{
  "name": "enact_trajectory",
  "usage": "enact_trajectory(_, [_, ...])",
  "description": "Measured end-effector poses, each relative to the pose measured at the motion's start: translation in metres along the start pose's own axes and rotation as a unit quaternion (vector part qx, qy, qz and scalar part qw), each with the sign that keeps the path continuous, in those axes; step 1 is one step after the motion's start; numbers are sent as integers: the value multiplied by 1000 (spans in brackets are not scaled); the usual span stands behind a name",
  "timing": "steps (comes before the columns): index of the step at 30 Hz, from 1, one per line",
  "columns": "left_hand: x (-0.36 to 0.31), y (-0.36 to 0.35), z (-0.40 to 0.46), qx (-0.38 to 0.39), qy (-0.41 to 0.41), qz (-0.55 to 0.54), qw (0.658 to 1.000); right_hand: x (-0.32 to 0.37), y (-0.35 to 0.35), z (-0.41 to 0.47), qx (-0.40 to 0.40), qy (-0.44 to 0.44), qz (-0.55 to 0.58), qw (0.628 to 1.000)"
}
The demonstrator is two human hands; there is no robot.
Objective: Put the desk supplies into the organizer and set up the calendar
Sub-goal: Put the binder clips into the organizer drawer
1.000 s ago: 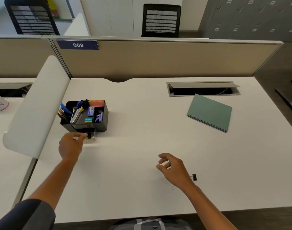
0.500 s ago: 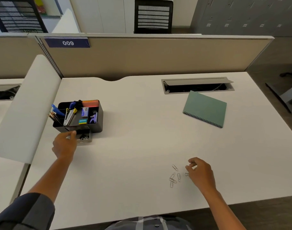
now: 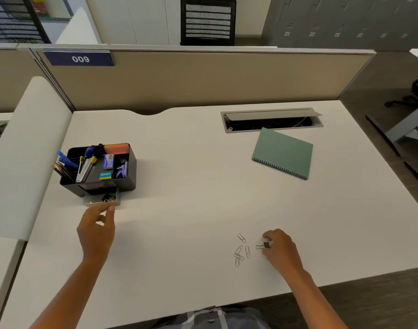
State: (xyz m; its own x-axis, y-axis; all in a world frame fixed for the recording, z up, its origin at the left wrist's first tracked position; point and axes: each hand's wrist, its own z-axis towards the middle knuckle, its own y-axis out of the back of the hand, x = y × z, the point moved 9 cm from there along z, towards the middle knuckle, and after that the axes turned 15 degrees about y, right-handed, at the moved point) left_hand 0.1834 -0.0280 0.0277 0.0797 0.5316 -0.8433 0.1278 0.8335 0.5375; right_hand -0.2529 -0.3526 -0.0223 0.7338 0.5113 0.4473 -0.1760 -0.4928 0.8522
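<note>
The desk (image 3: 203,186) is the working surface, and the things on it sit well apart: the organizer (image 3: 129,172) stands at its left, already carrying pens, a stapler and small boxes, and the green calendar (image 3: 284,151) lies flat and closed at far right, just below the cable slot (image 3: 272,119), so that half of the task looks untouched. The organizer's drawer (image 3: 103,199) is pulled open at the front with some clips already inside. The left hand (image 3: 96,231) has its thumb tip at the drawer's front edge, fingers loosely curled, gripping nothing I can make out. The right hand (image 3: 280,248) pinches a black binder clip (image 3: 265,245) at the desk's near edge, still low at the surface. Just left of it lie the loose paper clips (image 3: 241,250), overlapping in a small scatter. To do this step well, I judge: keep the drawer steadied and open, carry the binder clip across and drop it squarely inside, then sweep the paper clips together before lifting, since they are thin, flat and likely to slip singly
</note>
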Motion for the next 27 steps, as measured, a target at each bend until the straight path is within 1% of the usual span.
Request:
enact_trajectory(3, [-6,-5,-8,14,-29,-14,999,-2,-9,0,22,18,-49,998])
enact_trajectory(5, [-11,-5,-12,16,-42,-22,999,-2,-9,1,21,26,-55,998])
enact_trajectory(10, [-22,-10,-17,29,-55,-17,998,2,-2,-1,16,21,-38,999])
enact_trajectory(12, [-28,-16,-22,49,-59,-15,997,2,-1,0,15,16,-22,1000])
enact_trajectory(14, [-29,-26,-29,82,-30,-26,996,7,2,4,14,13,-2,1000])
enact_trajectory(17, [-33,-54,-46,176,13,-29,984,29,11,16,-15,17,90,996])
enact_trajectory(19, [-44,-74,-65,251,14,-30,968,53,14,25,-28,31,160,986])
enact_trajectory(21, [-59,-93,-87,309,13,-28,951,79,14,32,-31,45,235,971])
enact_trajectory(24, [-77,-115,-114,363,10,-19,932,116,10,39,-21,67,324,944])
enact_trajectory(27, [-88,-127,-129,388,6,-17,921,146,3,42,-3,91,350,932])
